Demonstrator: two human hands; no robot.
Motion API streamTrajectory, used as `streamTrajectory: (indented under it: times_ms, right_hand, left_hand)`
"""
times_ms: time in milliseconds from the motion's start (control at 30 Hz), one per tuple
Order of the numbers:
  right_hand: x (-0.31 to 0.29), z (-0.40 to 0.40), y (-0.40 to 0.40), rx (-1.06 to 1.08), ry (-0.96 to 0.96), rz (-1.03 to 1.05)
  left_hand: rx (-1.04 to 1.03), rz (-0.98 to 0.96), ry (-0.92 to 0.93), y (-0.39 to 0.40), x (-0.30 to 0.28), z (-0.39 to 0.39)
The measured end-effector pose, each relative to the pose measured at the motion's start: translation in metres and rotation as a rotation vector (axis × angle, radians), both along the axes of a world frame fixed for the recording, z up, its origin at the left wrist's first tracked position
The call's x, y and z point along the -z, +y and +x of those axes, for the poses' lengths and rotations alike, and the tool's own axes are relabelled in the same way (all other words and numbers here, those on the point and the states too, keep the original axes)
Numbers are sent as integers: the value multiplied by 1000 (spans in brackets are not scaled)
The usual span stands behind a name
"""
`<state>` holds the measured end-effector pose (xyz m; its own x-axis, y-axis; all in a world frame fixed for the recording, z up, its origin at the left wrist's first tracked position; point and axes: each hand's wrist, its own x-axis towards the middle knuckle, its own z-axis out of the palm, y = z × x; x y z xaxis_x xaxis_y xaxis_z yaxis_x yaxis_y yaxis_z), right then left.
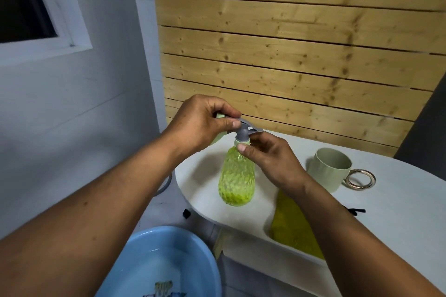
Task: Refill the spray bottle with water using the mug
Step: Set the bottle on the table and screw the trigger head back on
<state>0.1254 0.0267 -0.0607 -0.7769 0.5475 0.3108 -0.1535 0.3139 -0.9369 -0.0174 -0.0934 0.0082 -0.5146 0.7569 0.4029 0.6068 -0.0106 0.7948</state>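
Note:
A green translucent spray bottle [237,181] stands upright on the white table [398,219]. Its grey spray head [243,130] sits on the neck. My left hand [202,125] grips the spray head from the left, fingers closed over its top. My right hand [270,157] pinches the pale green collar at the bottle's neck from the right. A pale green mug [328,167] with a metal ring handle [360,179] stands on the table to the right of the bottle, apart from both hands.
A blue basin [154,265] holding water sits below the table's left edge. A yellow cloth [293,226] lies on the table under my right forearm. A wooden plank wall [289,55] rises behind the table. A small black object [357,211] lies near the cloth.

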Motion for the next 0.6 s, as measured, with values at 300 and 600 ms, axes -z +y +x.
streamTrajectory:
  times_ms: [300,600]
  right_hand:
    - [0,-8,-3,70,37,-98]
    - [-1,-3,-1,57,-122,167]
  left_hand:
    - [25,-59,87,3,-6,0]
    - [62,-81,116,0,-7,-2]
